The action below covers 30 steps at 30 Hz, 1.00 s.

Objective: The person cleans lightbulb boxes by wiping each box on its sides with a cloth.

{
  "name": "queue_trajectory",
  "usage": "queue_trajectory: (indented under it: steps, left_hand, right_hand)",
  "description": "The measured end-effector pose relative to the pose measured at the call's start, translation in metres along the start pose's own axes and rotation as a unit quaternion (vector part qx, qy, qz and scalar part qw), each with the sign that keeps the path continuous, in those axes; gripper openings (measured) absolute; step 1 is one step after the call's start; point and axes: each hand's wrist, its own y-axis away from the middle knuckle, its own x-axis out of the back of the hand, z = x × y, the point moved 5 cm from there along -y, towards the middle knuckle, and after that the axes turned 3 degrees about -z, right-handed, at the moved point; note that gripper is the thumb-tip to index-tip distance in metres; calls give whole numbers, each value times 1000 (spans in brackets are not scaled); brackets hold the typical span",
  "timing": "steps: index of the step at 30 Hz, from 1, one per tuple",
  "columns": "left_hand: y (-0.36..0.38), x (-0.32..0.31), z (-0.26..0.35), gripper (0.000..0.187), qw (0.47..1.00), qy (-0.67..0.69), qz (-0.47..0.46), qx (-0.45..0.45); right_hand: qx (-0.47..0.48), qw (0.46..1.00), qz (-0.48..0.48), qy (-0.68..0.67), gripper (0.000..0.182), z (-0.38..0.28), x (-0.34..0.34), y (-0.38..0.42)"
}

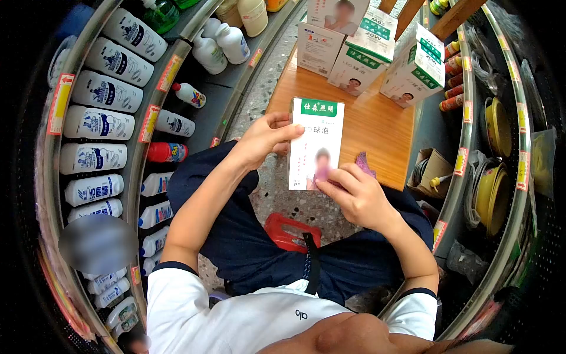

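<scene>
A white LED bulb box (304,154) with a green label stands nearly upright at the near edge of the wooden table. My left hand (262,140) grips its left side, thumb on the front and fingers behind. At the box's lower right, my right hand (361,197) is closed on a purple cloth (366,164). Part of the cloth sticks up behind the knuckles, and some lies under the fingertips against the box front. The rest of it is hidden in the hand.
Several similar bulb boxes (359,65) stand at the far end of the wooden table (377,141). Shelves of white bottles (97,124) line the left side. The right shelves hold a cardboard box (429,168) and yellow round items (494,197). A red plastic object (283,231) is between the knees.
</scene>
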Motion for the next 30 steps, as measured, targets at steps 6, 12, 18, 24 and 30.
queue_trajectory:
  steps: [6,12,18,24,30]
  left_hand:
    - [-1,2,-2,65,1000,3,4,13]
    - [-2,3,-3,73,1000,-26,-10,-1]
    - [-1,3,-4,85,998,-52,-3,-19]
    - [2,1,-2,92,998,-52,-7,-21]
    - [3,0,-4,96,997,-69,-6,-31]
  right_hand:
    - [29,999,-23,-31,41,-7,-4,8]
    - [28,999,-9,-16,39,-3,0,4]
    - [3,1000,16,10,40,7,5,-9]
    - [-34,996,62,47,39,21,15,-25]
    - [-43,989,122,74,38,33,26,-42]
